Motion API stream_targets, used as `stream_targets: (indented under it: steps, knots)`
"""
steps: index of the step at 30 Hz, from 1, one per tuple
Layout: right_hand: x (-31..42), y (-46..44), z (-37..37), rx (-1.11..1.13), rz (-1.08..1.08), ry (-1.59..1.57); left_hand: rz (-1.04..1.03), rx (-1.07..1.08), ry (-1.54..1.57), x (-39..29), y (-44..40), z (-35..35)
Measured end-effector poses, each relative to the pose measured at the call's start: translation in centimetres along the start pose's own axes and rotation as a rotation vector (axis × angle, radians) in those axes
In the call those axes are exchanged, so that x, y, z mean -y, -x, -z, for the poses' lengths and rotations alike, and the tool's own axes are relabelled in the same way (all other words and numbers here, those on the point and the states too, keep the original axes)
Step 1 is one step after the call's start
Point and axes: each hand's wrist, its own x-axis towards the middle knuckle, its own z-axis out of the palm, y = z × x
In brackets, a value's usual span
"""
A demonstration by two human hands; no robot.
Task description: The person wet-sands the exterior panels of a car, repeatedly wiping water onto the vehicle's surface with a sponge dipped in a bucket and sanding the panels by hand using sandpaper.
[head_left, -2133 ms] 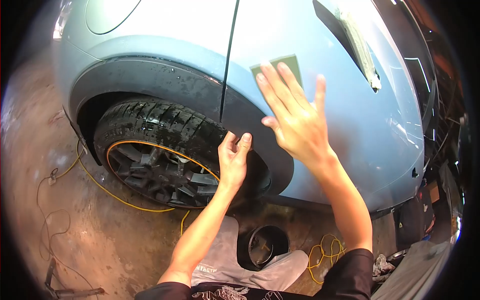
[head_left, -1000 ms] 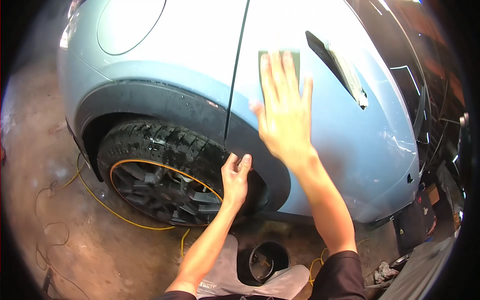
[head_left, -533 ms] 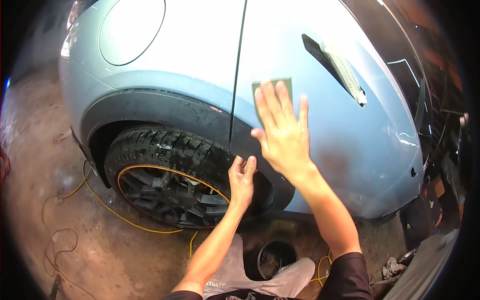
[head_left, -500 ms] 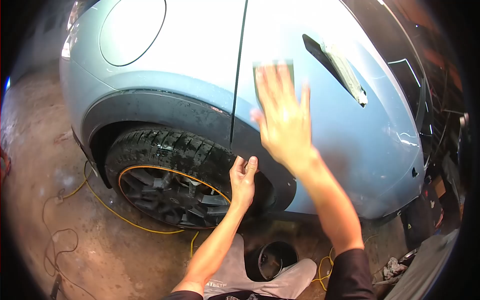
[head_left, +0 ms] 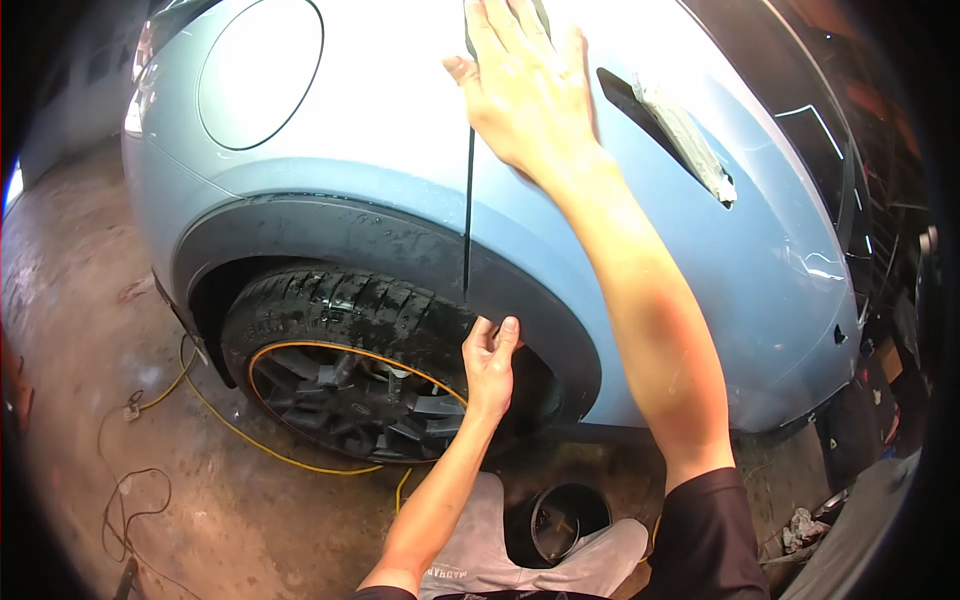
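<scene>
My right hand (head_left: 530, 105) lies flat on the light blue car panel (head_left: 690, 275), fingers extended over a dark sheet that looks like sandpaper (head_left: 471, 38). Most of that sheet is hidden beneath the fingers. Lower down, my left hand (head_left: 489, 370) is closed around the lower edge of the black wheel arch trim (head_left: 540, 300), thumb up. Beside it is the wet tire (head_left: 345, 300) with its dark rim. To the right of my right hand, a door handle (head_left: 685, 140) is wrapped in pale tape.
A black bucket (head_left: 598, 510) stands between my legs. Yellow cable (head_left: 270, 450) runs along the concrete floor below the wheel, and a thin dark cord (head_left: 125, 520) lies at left. Crumpled material (head_left: 803, 530) sits at lower right.
My right hand has moved up and slightly left along the panel with the sheet under it. The left hand keeps its hold on the trim. The view has shifted slightly.
</scene>
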Motion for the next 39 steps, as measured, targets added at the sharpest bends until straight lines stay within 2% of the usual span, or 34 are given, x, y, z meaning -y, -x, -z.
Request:
stream_targets:
  steps: [2, 4, 6, 8, 9, 10, 11, 12, 13, 14, 17, 20, 21, 22, 24, 26, 28, 32, 34, 39]
  knots:
    - [0.5, 1.3, -0.1, -0.052, -0.044, 0.03, -0.001, -0.009, 0.0, 0.3, 0.0, 0.6]
    - [2.5, 8.5, 3.0, 0.185, -0.157, -0.026, 0.0, 0.004, 0.026, 0.2, 0.0, -0.3]
    - [2.8, 16.3, 4.2, 0.353, -0.192, 0.033, 0.012, -0.078, 0.107, -1.3, 0.4, -1.8]
    - [1.9, 15.1, 4.6, 0.377, -0.148, 0.054, -0.015, -0.058, -0.142, 0.1, 0.3, 0.0]
    - [1.2, 11.7, 4.8, 0.367, -0.114, 0.154, -0.047, -0.07, -0.206, 0.1, 0.4, -0.2]
    - [0.2, 8.1, 4.7, 0.319, -0.125, 0.154, -0.158, -0.043, -0.306, 0.9, 0.1, 0.1]
    - [-0.8, 5.2, 4.0, 0.218, -0.102, 0.211, -0.165, -0.041, -0.185, -0.6, 0.4, -0.9]
    - [-2.0, 3.7, 2.8, 0.139, -0.094, 0.102, -0.116, -0.07, -0.063, -0.3, 0.3, -1.2]
    - [-1.9, 3.8, 2.2, 0.069, -0.098, 0.076, -0.01, -0.032, -0.019, 1.2, -0.1, -0.2]
    - [-1.4, 5.2, 2.2, 0.076, -0.078, 0.089, -0.046, 0.045, 0.104, 3.1, -0.8, 0.0]
    - [-1.5, 15.4, 2.7, 0.13, -0.115, 0.118, -0.088, 0.029, 0.079, 0.3, -0.2, -0.9]
    - [-1.6, 15.0, 3.3, 0.166, -0.05, 0.18, -0.113, 0.032, 0.036, 1.4, -0.3, -0.2]
    - [-0.2, 11.1, 4.1, 0.193, -0.098, 0.156, -0.039, -0.022, -0.052, 0.2, 0.1, -0.6]
    - [0.6, 7.8, 4.1, 0.19, -0.061, 0.177, -0.112, -0.078, -0.039, -0.5, 0.3, -1.1]
    - [-0.3, 5.8, 3.5, 0.211, 0.032, 0.112, -0.074, -0.062, -0.025, -0.2, 0.1, -0.8]
    - [-3.1, 10.3, 4.5, 0.267, 0.047, 0.123, -0.069, -0.094, -0.054, 0.0, -0.1, -0.9]
    - [-4.4, 16.1, 7.0, 0.506, 0.138, 0.028, -0.017, -0.05, 0.015, -0.3, 0.1, -0.8]
    - [-3.0, 14.0, 6.0, 0.537, 0.188, 0.073, -0.014, -0.029, 0.035, 0.0, 0.3, -0.9]
    - [-0.2, 9.5, 3.9, 0.358, 0.314, -0.05, -0.036, -0.027, 0.02, -0.3, 0.1, -0.7]
    - [-4.4, 15.3, 7.1, 0.499, 0.325, 0.08, -0.05, -0.017, 0.001, 0.5, 0.0, -0.3]
